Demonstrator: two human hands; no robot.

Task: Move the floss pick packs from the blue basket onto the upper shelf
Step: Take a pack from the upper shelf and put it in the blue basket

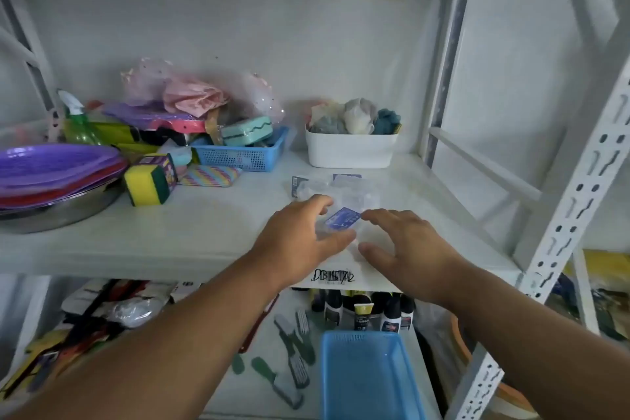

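Note:
A clear floss pick pack (342,219) with a blue label sits low over the white upper shelf (204,232), near its front edge. My left hand (300,232) grips it, fingers over the top and thumb under its near edge. My right hand (405,242) is beside the pack on the right with fingers spread, fingertips at its edge. Just behind, more clear floss pick packs (327,187) lie on the shelf. The blue basket (368,375) stands on the lower shelf below my hands, and I see nothing inside it.
At the back of the upper shelf stand a white tub (351,150) of bath puffs and a second blue basket (238,155) of sponges. Purple plates (58,167) and a yellow sponge (150,182) sit at the left. A white rack post (572,201) rises at the right. Brushes and bottles crowd the lower shelf.

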